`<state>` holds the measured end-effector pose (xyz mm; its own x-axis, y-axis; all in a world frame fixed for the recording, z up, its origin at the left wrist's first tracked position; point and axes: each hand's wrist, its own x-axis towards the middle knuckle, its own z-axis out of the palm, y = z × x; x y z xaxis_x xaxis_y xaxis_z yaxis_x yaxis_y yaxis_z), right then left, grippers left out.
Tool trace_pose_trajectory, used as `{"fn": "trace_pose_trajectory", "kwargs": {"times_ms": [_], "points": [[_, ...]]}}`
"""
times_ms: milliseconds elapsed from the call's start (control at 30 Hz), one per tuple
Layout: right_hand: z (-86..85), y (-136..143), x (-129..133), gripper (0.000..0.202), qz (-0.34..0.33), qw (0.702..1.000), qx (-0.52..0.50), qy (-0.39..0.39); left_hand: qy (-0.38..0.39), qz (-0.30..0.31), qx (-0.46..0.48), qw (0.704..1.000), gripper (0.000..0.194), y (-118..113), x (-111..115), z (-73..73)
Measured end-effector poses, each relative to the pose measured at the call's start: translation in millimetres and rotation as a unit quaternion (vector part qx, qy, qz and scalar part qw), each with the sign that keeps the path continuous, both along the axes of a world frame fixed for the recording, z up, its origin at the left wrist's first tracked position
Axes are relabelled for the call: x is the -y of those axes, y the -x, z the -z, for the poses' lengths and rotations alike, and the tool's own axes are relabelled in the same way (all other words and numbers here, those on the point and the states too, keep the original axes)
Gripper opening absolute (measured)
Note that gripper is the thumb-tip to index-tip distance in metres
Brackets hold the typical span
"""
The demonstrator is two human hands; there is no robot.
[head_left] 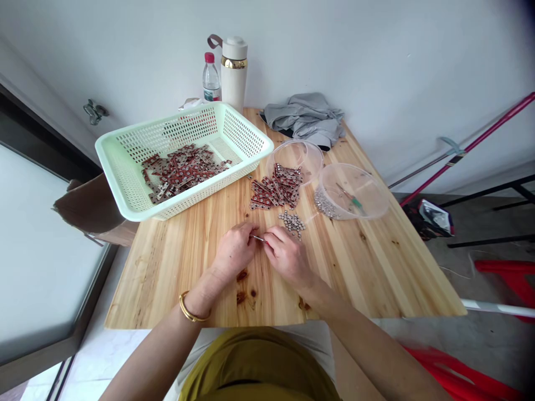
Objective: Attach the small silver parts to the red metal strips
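Near the middle of the table, my left hand (236, 250) is closed, pinching one end of a thin narrow metal-edged strip (258, 238). The fingers of my right hand (288, 256) are pressed together at the strip's other end; any smaller part between them is hidden. Just beyond my right hand lies a scatter of small silver metal nuts (292, 221). Behind these is a pile of flat reddish-brown strips with round metal spots (276, 188). More such strips (184, 170) fill part of the pale green basket (200, 197) at the left.
A clear round tub (378, 209) holds small silver parts and a green-handled tool (355, 201); another clear round container (311, 150) sits behind. Grey cloth (305, 114), a white flask (234, 81) and a water bottle (211, 81) stand at the table's back. A cardboard box (98, 209) is at left.
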<state>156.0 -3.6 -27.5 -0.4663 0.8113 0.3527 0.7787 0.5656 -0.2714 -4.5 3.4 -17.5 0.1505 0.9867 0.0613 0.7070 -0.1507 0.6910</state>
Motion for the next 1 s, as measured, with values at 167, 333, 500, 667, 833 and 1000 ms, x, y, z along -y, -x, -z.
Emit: {"fn": "trace_pose_trajectory", "kwargs": {"times_ms": [167,333,500,667,833,1000], "points": [[-4.4,-2.7,9.8,0.031,-0.027,0.998,-0.032,0.051,-0.008,-0.019,0.001,1.0,0.02,-1.8,1.6,2.9],[-17.0,-10.4,18.7,0.032,0.034,0.988,-0.119,0.096,-0.024,-0.022,-0.01,0.999,0.019,-3.5,3.3,3.7],[-17.0,-6.1,33.9,0.021,0.081,0.985,-0.114,0.1,-0.033,-0.038,-0.037,0.998,0.018,-5.9,6.7,5.9],[-10.1,5.2,36.4,0.024,0.105,0.984,-0.106,0.097,-0.041,-0.042,-0.048,0.997,0.017,-7.0,8.4,7.0],[-8.4,5.2,32.1,0.025,0.109,0.981,-0.115,0.109,-0.035,-0.042,-0.047,0.997,0.016,-7.3,9.1,4.6],[-5.7,3.6,31.1,0.026,0.103,0.982,-0.121,0.106,-0.028,-0.042,-0.045,0.998,0.017,-8.5,9.8,3.6]]}}
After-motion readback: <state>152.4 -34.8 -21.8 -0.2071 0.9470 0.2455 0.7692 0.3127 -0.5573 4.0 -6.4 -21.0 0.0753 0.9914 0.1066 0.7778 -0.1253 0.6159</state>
